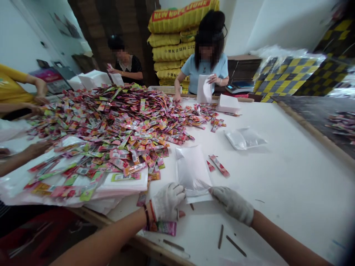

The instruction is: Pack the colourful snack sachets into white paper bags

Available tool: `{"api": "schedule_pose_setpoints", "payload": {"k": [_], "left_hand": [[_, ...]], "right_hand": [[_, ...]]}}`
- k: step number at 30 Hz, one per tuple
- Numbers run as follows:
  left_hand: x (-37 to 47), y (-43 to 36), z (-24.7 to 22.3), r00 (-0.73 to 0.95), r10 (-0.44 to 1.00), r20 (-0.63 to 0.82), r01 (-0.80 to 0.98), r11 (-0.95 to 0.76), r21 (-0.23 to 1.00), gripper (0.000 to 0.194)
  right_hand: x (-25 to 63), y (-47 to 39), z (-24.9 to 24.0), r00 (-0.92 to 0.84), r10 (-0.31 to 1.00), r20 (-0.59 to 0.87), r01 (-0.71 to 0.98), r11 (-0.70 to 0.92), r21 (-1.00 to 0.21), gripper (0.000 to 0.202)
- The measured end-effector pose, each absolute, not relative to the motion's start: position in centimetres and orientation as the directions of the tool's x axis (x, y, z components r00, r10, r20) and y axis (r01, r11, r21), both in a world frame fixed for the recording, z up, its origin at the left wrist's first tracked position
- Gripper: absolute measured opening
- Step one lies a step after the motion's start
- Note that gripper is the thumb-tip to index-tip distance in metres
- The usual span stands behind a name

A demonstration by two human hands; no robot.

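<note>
A puffy silvery-white pouch point(193, 168) lies on the white table in front of me. My left hand point(169, 202), in a white work glove, has its curled fingers on the pouch's lower left corner. At the lower right corner, my gloved right hand point(233, 204) pinches the edge between thumb and fingers. A purple and pink sachet point(164, 228) lies under my left wrist. Just right of the pouch is a pink sachet point(219, 165), with another partly hidden beside it. A second filled pouch point(245, 138) rests farther back on the right.
A large heap of colourful sachets point(130, 118) covers the table's left and middle. Flat white bags point(122, 184) lie at the near left. Thin dark strips point(235, 245) lie near me. Several co-workers surround the table; one opposite holds a white bag point(204, 88). Yellow sacks point(172, 37) are stacked behind.
</note>
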State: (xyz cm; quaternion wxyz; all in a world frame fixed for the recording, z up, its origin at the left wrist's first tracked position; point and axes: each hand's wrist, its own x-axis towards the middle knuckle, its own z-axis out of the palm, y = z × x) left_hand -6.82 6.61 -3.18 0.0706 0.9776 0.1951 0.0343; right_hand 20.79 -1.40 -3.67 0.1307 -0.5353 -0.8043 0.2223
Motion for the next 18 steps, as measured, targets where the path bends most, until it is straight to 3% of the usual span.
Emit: {"api": "schedule_pose_setpoints", "payload": {"k": [3, 6, 8, 13, 18], "left_hand": [[-7.8, 6.1, -4.5, 0.908, 0.417, 0.037, 0.406, -0.898, 0.171, 0.015], [-7.7, 6.3, -5.3, 0.858, 0.502, 0.109, 0.456, -0.841, 0.290, 0.019], [-7.5, 6.6, -5.2, 0.801, 0.584, 0.131, 0.496, -0.770, 0.402, 0.020], [-6.9, 8.0, -4.1, 0.600, 0.800, 0.001, 0.603, -0.453, 0.657, 0.030], [-5.1, 9.6, -4.0, 0.403, 0.908, -0.116, 0.718, -0.236, 0.655, 0.022]], "right_hand": [[20.9, -1.2, -2.4, -0.318, 0.940, -0.121, 0.818, 0.207, -0.537, 0.023], [21.4, -1.0, -2.5, -0.262, 0.951, -0.162, 0.810, 0.126, -0.573, 0.033], [21.6, -0.4, -3.1, -0.235, 0.962, -0.142, 0.794, 0.106, -0.599, 0.024], [20.8, 2.2, -4.9, -0.032, 0.999, -0.027, 0.744, 0.006, -0.669, 0.020], [18.9, 5.3, -5.3, 0.259, 0.962, -0.089, 0.754, -0.259, -0.604, 0.017]]}}
